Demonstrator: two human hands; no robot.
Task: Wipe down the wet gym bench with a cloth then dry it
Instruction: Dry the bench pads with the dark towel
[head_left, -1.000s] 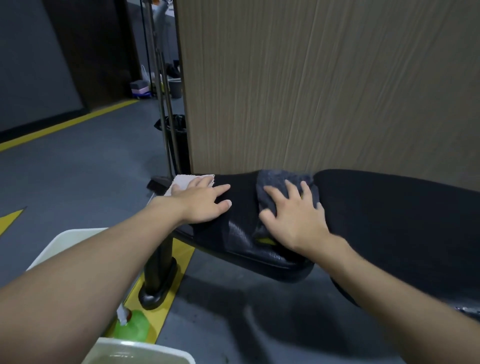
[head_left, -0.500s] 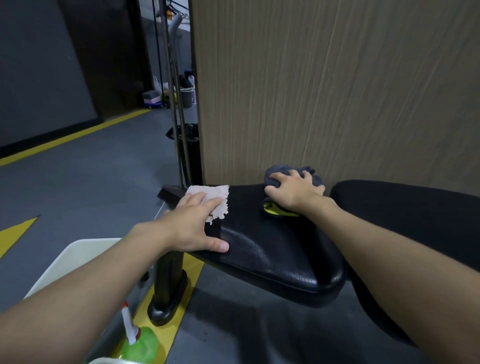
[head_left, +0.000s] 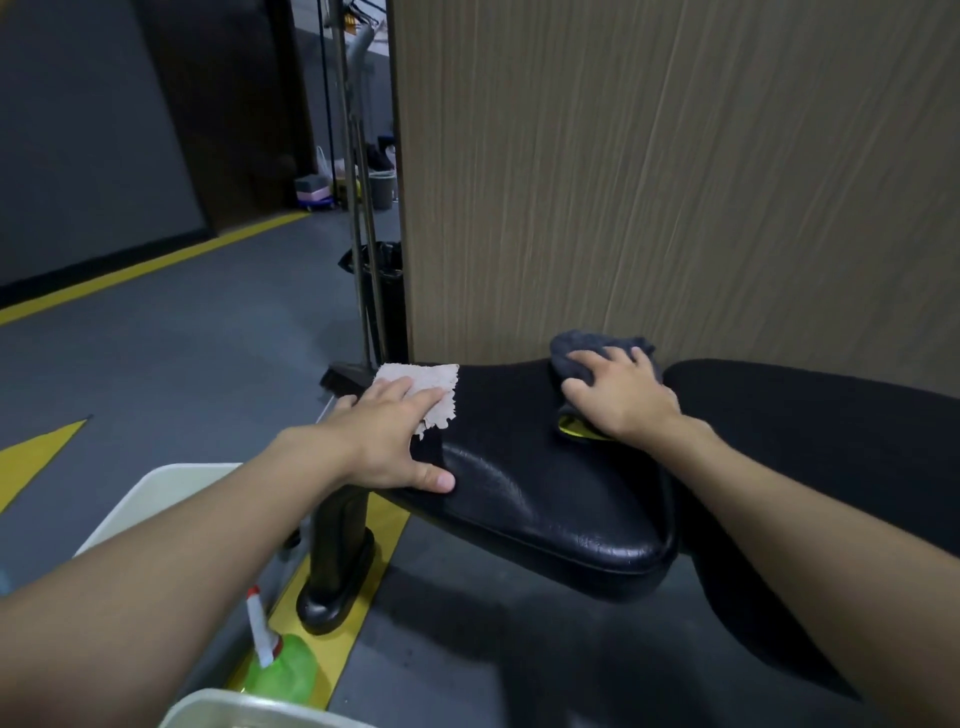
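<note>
I see my left hand (head_left: 395, 431) lying flat on the left end of the black bench seat (head_left: 545, 499), fingers straight and close together. They rest on the near part of a pale ragged-edged cloth (head_left: 434, 382), which spreads out past the fingertips toward the far edge of the seat. The thumb is off the cloth, pressed against the seat's bare near edge. My right hand (head_left: 618, 400) is further along, at the far side of the seat by the wood-grain panel (head_left: 675, 182). Its fingers are spread a little apart and lie on top of a dark grey cloth (head_left: 582, 348). That cloth is bunched under the palm and bulges out beyond the fingertips against the panel; the fingers press down on it and do not wrap round it. A small yellow patch (head_left: 574, 430) shows on the seat just under the heel of that hand. The two cloths are well apart, with shiny black upholstery between them. To the right of the seat runs the bench's longer black pad (head_left: 805, 415). Below my left forearm the bench's black post (head_left: 337, 545) stands on a yellow floor stripe (head_left: 363, 613). A green spray bottle (head_left: 280, 667) and a white tub (head_left: 156, 499) sit near it.
</note>
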